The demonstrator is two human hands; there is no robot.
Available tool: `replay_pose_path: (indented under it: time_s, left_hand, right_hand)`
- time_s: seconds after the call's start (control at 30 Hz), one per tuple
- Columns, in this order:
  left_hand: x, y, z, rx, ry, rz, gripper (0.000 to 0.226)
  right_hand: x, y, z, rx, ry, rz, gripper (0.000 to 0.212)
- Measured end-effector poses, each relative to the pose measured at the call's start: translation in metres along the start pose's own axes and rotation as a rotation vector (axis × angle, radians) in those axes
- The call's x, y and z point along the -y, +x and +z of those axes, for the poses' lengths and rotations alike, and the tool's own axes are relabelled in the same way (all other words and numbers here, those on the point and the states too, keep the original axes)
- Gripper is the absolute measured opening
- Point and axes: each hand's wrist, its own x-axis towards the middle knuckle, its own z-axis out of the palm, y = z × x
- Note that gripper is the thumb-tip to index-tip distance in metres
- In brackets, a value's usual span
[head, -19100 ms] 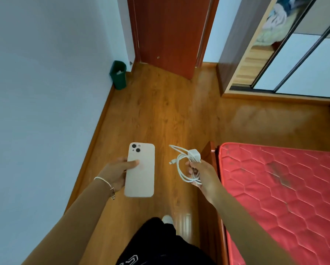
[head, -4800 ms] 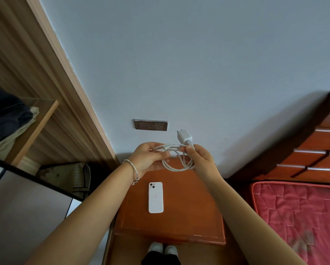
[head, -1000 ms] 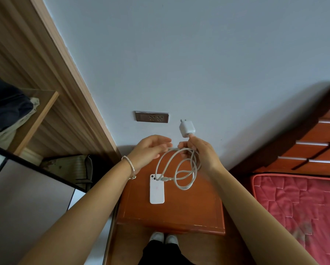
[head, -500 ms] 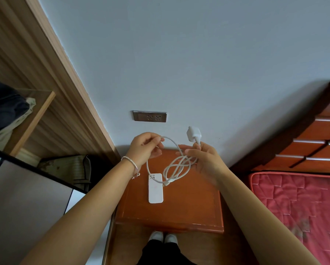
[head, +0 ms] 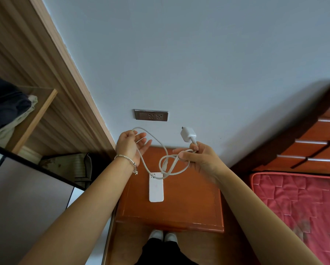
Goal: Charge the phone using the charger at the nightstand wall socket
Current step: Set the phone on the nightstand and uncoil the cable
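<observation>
A white phone (head: pixel 156 188) lies face down on the wooden nightstand (head: pixel 189 211). Above it, my left hand (head: pixel 130 145) pinches one stretch of the white charger cable (head: pixel 156 142). My right hand (head: pixel 196 159) grips the cable just below the white charger plug (head: pixel 187 134), which points up toward the wall. Loose loops of cable hang between both hands, just over the phone's top end. The grey wall socket (head: pixel 151 115) sits on the wall above the nightstand, with nothing plugged into it.
A wooden wardrobe (head: pixel 26 77) with clothes on a shelf stands at the left. A bed with a red mattress (head: pixel 301 203) and a wooden headboard (head: pixel 313 134) is at the right. My feet (head: pixel 163 236) stand at the nightstand's front edge.
My hands have drawn apart, left hand going up and left, so the bundled cable has loosened into wider loops. The plug stays in my right hand; the phone has not moved.
</observation>
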Motion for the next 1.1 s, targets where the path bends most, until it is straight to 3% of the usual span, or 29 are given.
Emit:
replay_pose_path:
  time_s: [0.23, 0.37, 0.5, 0.6, 0.73, 0.93, 1.1]
  left_hand:
    - [-0.008, 0.014, -0.015, -0.127, -0.099, 0.023, 0.024]
    - [-0.008, 0.020, -0.026, -0.109, -0.050, -0.003, 0.021]
    - [-0.002, 0.022, -0.032, -0.062, -0.015, -0.084, 0.018]
    - [0.006, 0.024, -0.036, -0.057, 0.032, -0.148, 0.015]
    - [0.013, 0.023, -0.041, -0.062, 0.107, -0.188, 0.016]
    - [0.018, 0.019, -0.040, 0.063, 0.326, -0.209, 0.023]
    - [0.024, 0.016, -0.033, 0.177, 0.476, -0.237, 0.038]
  right_hand:
    - [-0.007, 0.001, -0.011, -0.100, -0.017, 0.011, 0.036]
    - [-0.007, -0.001, -0.013, -0.155, -0.043, 0.002, 0.031]
    - [-0.009, 0.000, -0.012, -0.203, -0.091, -0.014, 0.039]
    - [-0.005, -0.001, -0.006, -0.200, -0.202, -0.030, 0.016]
    - [-0.001, -0.001, -0.001, -0.250, -0.310, -0.020, 0.035]
    - [-0.001, 0.004, 0.000, -0.299, -0.311, 0.018, 0.049]
    - [0.000, 0.008, 0.002, -0.276, -0.153, -0.029, 0.029]
